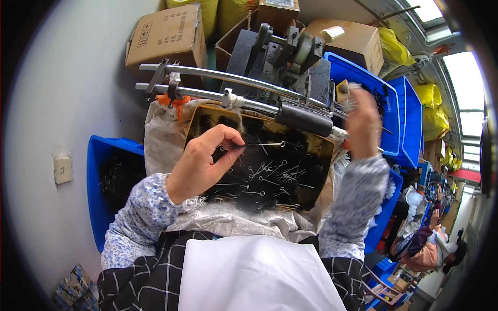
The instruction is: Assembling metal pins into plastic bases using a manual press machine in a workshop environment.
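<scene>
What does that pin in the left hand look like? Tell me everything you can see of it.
The pin is thin, silvery and nearly straight, apparently metal wire, with a small round loop at its right end. The thumb and forefinger of the left hand pinch its other end, hiding the tip. It lies roughly level across the picture, above the dark tray. Finer surface detail is too small to tell.

A dark tray (319, 171) carries looped metal pins (264, 169).
</scene>
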Available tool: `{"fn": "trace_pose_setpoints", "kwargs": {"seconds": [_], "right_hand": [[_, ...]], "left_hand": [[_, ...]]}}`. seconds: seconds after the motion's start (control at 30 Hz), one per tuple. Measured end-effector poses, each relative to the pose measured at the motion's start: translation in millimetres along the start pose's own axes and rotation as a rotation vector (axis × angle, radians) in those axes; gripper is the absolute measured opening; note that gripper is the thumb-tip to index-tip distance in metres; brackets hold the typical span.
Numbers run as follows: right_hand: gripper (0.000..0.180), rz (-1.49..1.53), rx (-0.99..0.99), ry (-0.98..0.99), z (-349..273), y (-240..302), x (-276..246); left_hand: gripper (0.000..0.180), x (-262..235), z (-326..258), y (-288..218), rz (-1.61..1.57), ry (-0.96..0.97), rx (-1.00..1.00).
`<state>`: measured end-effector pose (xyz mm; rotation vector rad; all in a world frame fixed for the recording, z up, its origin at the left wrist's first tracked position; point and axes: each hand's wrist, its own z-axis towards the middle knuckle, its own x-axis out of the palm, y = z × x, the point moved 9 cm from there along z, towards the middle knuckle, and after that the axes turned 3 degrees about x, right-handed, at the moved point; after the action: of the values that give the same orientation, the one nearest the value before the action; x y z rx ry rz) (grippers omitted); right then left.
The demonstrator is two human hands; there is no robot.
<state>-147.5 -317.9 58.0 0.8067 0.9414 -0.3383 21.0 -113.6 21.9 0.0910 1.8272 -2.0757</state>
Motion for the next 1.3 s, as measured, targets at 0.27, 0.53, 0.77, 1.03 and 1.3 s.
{"fn": "trace_pose_setpoints", "kwargs": {"seconds": [0.27, 0.53, 0.77, 1.03, 1.3], "right_hand": [[0.019, -0.056, -0.179, 0.107, -28.2, 78.5, 62.3], [0.021, -0.498, 0.201, -0.011, 30.3, -43.6, 68.2], [0.023, -0.333, 0.224, 0.009, 32.1, -47.8, 75.8], [0.023, -0.405, 0.099, 0.09, 46.9, -58.9, 86.6], [0.038, -0.414, 0.279, 0.039, 21.5, -70.0, 73.6]], "left_hand": [[0.026, -14.8, -24.0, 18.7, -0.027, -0.096, -0.09], [0.041, 20.1, -83.3, 58.8, 0.759, 0.574, -0.119], [0.033, 18.5, -84.4, 65.3, 0.681, 0.636, -0.22], [0.037, 12.2, -57.6, 35.9, 0.459, 0.475, -0.073], [0.03, 5.4, -54.4, 30.7, 0.295, 0.496, -0.166]]}}
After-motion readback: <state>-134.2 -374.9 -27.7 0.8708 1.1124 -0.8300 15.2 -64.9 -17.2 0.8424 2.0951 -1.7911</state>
